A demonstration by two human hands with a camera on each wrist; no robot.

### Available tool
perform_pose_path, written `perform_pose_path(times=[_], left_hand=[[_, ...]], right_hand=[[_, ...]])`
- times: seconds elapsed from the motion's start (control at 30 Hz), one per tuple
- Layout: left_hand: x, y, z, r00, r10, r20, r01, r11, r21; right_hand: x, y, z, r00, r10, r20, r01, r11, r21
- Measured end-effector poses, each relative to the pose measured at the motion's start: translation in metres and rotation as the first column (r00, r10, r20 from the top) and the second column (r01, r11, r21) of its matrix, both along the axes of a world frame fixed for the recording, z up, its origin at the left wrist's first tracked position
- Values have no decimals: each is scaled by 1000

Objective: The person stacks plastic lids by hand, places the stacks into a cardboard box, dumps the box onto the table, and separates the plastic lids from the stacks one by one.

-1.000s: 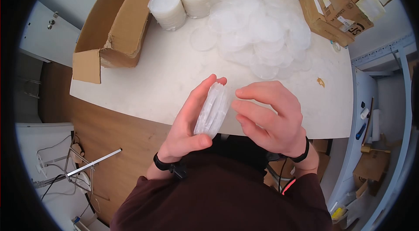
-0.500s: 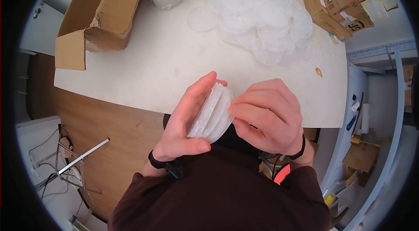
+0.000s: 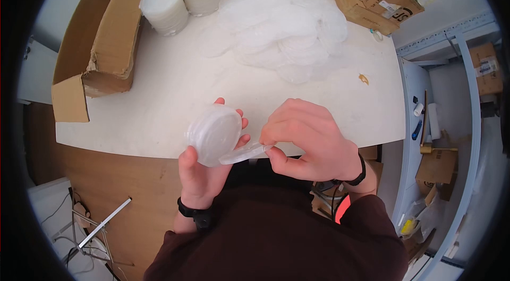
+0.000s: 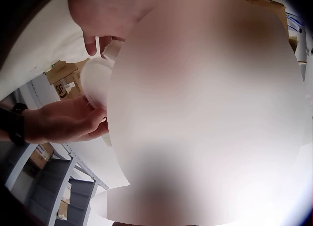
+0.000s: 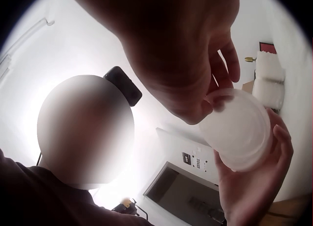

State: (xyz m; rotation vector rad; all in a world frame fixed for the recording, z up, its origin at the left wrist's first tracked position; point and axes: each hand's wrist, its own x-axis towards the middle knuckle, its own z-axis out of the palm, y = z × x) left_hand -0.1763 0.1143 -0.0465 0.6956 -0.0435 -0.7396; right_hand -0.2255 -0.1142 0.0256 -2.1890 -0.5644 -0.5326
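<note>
A short stack of round translucent plastic lids (image 3: 215, 135) is held by my left hand (image 3: 197, 182), the thumb at the near edge and fingertips showing along the far right side. The stack tilts with its round face upward. My right hand (image 3: 313, 143) pinches the rim of a single lid (image 3: 245, 153) between thumb and fingers. This lid slants out from the stack's lower right, and its inner edge overlaps the stack in the head view. In the right wrist view, the pinched lid (image 5: 232, 120) covers much of the stack, with my left hand (image 5: 254, 187) behind and below.
A loose pile of similar clear discs (image 3: 281, 26) spreads over the white table (image 3: 159, 84). Stacked lids (image 3: 164, 10) stand at the back left beside an open cardboard box (image 3: 117, 26). Shipping cartons (image 3: 390, 2) and a tape roll (image 3: 377, 35) sit at the back right.
The lid stack has turned from edge-on to face up and moved left with my left hand. My right hand, first apart, reached the stack and now pinches a lid pulled out to the right.
</note>
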Motion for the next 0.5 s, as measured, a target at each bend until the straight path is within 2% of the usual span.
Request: perform_pose_path(times=[0.03, 0.07, 0.13, 0.17, 0.23, 0.27, 0.33, 0.37, 0.43, 0.47, 0.5], left_hand=[[2, -1, 1, 996, 65, -65, -66, 998, -17], [5, -2, 0, 997, 60, -57, -62, 998, -18], [9, -4, -5, 974, 153, -166, -163, 985, -51], [11, -2, -14, 975, 156, -157, -166, 985, -51], [16, 4, -33, 987, 25, -157, -55, 980, -190], [15, 3, -34, 989, 23, -147, -51, 980, -191], [11, -4, -33, 988, 10, -155, -32, 990, -139], [9, -7, -31, 989, 5, -146, -26, 989, -145], [5, -12, -28, 981, -1, -192, -20, 994, -107], [4, -12, -28, 982, 0, -189, -21, 994, -107], [3, -12, -31, 984, -19, -176, -1, 994, -111]], right_hand=[[1, -5, 3, 995, 14, -103, -9, 999, 51], [2, -10, 5, 978, 42, -204, -21, 994, 107], [8, -25, 5, 947, -171, -274, 222, 960, 171], [17, -41, 2, 931, -199, -307, 285, 920, 269], [42, -79, -5, 898, -246, -365, 400, 801, 445], [56, -95, -4, 882, -309, -357, 458, 743, 488], [81, -138, -11, 840, -429, -333, 542, 687, 483], [93, -154, -15, 841, -435, -323, 541, 687, 485], [114, -179, -29, 713, -568, -410, 701, 583, 411], [120, -193, -43, 715, -568, -408, 699, 584, 413], [126, -206, -59, 659, -678, -325, 750, 624, 220]])
